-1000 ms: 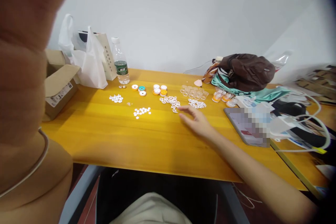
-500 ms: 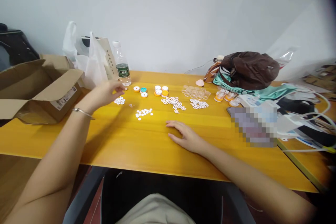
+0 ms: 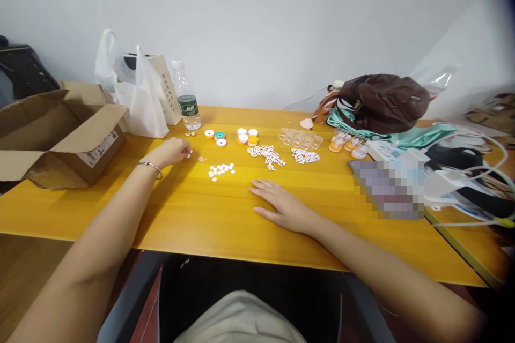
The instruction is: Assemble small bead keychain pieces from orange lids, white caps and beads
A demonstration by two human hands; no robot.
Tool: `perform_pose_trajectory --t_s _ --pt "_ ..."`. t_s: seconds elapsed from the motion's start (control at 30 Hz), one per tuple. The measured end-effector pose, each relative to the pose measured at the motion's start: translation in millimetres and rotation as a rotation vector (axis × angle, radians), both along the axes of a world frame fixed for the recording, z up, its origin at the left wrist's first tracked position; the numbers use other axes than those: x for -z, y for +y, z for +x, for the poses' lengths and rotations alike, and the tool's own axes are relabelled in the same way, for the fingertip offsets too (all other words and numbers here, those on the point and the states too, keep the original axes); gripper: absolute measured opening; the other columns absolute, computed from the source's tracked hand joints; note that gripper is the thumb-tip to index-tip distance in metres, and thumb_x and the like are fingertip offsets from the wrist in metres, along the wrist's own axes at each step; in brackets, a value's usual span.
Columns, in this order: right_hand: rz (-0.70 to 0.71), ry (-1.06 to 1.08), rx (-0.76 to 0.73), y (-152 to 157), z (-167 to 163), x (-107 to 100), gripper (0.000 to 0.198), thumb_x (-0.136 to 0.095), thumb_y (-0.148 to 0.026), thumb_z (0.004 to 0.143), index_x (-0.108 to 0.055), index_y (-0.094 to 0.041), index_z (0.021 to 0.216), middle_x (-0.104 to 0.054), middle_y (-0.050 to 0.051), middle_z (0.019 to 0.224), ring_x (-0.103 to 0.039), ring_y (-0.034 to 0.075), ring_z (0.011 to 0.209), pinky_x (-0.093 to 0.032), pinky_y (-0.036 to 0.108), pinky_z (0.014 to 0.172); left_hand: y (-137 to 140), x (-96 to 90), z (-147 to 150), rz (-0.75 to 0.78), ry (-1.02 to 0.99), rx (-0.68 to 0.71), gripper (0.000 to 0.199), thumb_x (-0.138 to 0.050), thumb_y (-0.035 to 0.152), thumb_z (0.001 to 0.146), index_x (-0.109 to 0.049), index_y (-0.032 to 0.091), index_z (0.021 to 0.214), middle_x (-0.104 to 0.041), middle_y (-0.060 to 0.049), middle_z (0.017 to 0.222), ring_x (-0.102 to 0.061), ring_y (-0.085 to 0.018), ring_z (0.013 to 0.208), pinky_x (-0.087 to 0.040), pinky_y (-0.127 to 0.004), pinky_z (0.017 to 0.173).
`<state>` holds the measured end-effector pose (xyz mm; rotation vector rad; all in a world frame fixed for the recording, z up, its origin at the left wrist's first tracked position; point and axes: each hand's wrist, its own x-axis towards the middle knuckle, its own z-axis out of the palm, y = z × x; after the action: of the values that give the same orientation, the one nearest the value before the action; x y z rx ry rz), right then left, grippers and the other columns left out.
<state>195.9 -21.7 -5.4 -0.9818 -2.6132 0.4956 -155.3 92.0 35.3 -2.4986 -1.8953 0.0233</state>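
My left hand (image 3: 174, 151), a bangle on its wrist, is closed with its fingertips down at a small white disc (image 3: 189, 154). The hand covers most of the pile there, so how many discs it grips is hidden. Right of it lie tiny clear pieces (image 3: 201, 159) and a scatter of small white round pieces (image 3: 221, 170). My right hand (image 3: 279, 206) lies palm down on the table with its fingers spread, holding nothing. Beyond it are white openwork leaf shapes (image 3: 269, 155) and another white lacy cluster (image 3: 304, 156).
White, teal and orange spools (image 3: 220, 142) and clear rings (image 3: 301, 138) sit farther back. Two small metal pieces (image 3: 190, 134) lie by a water bottle (image 3: 188, 102). A cardboard box (image 3: 60, 139) stands left; a brown bag (image 3: 382, 104), pixelated flat object (image 3: 388, 190) and cables lie right.
My left hand has come down and toward me onto the white disc pile, its fingers closing. The small metal pieces by the bottle are now uncovered. My right hand has flattened slightly.
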Motion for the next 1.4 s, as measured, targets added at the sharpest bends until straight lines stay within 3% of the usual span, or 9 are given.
perform_pose_trajectory --t_s 0.13,0.3,0.43,0.63,0.83,0.93,1.07,1.13,1.4 --pt "-0.026 0.077 0.021 1.1 1.6 0.9 0.044 -0.044 -0.04 0.084 -0.045 -0.022 0.124 -0.038 0.007 0.136 -0.032 0.022 0.127 -0.026 0.044 0.105 -18.0 -12.8 18.5 0.08 -0.083 0.046 0.017 -0.046 0.025 0.074 -0.061 0.017 0.076 -0.064 -0.005 0.077 -0.057 -0.018 0.069 -0.04 -0.025 0.062" --pt "-0.073 0.173 0.125 6.3 11.3 2.4 0.042 -0.047 -0.04 0.082 -0.047 -0.023 0.12 -0.042 0.007 0.133 -0.04 0.02 0.122 -0.033 0.04 0.102 -71.0 -32.2 94.9 -0.021 -0.316 0.457 0.02 -0.045 0.029 0.08 -0.06 0.017 0.084 -0.062 -0.003 0.08 -0.055 -0.013 0.07 -0.041 -0.022 0.066" --pt "-0.021 0.116 0.131 9.7 16.2 6.0 0.058 -0.054 -0.048 0.075 -0.043 -0.021 0.125 -0.035 0.009 0.137 -0.031 0.025 0.127 -0.027 0.045 0.104 -89.7 -24.0 147.8 -0.118 -0.273 0.687 0.013 -0.046 0.022 0.08 -0.058 0.016 0.078 -0.061 -0.003 0.079 -0.054 -0.012 0.07 -0.04 -0.022 0.067" --pt "-0.009 0.04 0.077 11.7 15.4 7.0 0.056 -0.047 -0.049 0.08 -0.04 -0.021 0.128 -0.034 0.009 0.138 -0.026 0.025 0.129 -0.023 0.046 0.106 -79.5 -3.2 166.9 -0.16 -0.265 0.707 0.009 -0.049 0.018 0.076 -0.057 0.015 0.074 -0.059 -0.003 0.075 -0.052 -0.011 0.064 -0.039 -0.021 0.062" --pt "-0.023 0.052 0.068 11.8 16.3 6.9 0.054 -0.047 -0.048 0.08 -0.041 -0.024 0.128 -0.034 0.007 0.138 -0.025 0.026 0.13 -0.023 0.046 0.106 -83.6 -3.0 166.3 -0.158 -0.348 0.699 0.009 -0.051 0.021 0.076 -0.056 0.015 0.08 -0.06 -0.003 0.08 -0.054 -0.012 0.07 -0.041 -0.022 0.066" --pt "-0.04 0.037 0.089 10.9 15.7 5.7 0.057 -0.046 -0.049 0.08 -0.04 -0.022 0.129 -0.032 0.008 0.139 -0.024 0.026 0.13 -0.022 0.046 0.106 -65.8 -3.1 151.8 -0.139 -0.475 0.599 0.015 -0.051 0.028 0.078 -0.055 0.016 0.087 -0.061 -0.003 0.082 -0.056 -0.012 0.074 -0.043 -0.023 0.07" --pt "-0.056 0.038 0.121 9.7 15.1 4.4 0.056 -0.047 -0.049 0.079 -0.043 -0.02 0.127 -0.033 0.009 0.139 -0.024 0.026 0.13 -0.021 0.045 0.106 -18.9 3.7 118.5 0.191 -0.487 0.102 0.016 -0.048 0.029 0.077 -0.054 0.015 0.082 -0.06 -0.007 0.084 -0.056 -0.016 0.077 -0.043 -0.027 0.072" --pt "-0.056 0.041 0.123 9.6 15.1 4.3 0.056 -0.048 -0.049 0.079 -0.044 -0.02 0.126 -0.034 0.009 0.138 -0.024 0.026 0.13 -0.022 0.045 0.106 1.4 8.0 105.5 0.303 -0.434 -0.059 0.019 -0.049 0.031 0.075 -0.053 0.014 0.084 -0.06 -0.009 0.089 -0.055 -0.02 0.086 -0.042 -0.03 0.077" --pt "-0.034 0.067 0.115 8.1 15.3 2.4 0.055 -0.048 -0.048 0.079 -0.043 -0.021 0.126 -0.035 0.009 0.137 -0.026 0.026 0.129 -0.024 0.047 0.105 26.9 17.9 102.8 0.229 -0.409 -0.172 0.028 -0.048 0.038 0.074 -0.049 0.014 0.09 -0.059 -0.011 0.09 -0.056 -0.023 0.083 -0.042 -0.032 0.069"
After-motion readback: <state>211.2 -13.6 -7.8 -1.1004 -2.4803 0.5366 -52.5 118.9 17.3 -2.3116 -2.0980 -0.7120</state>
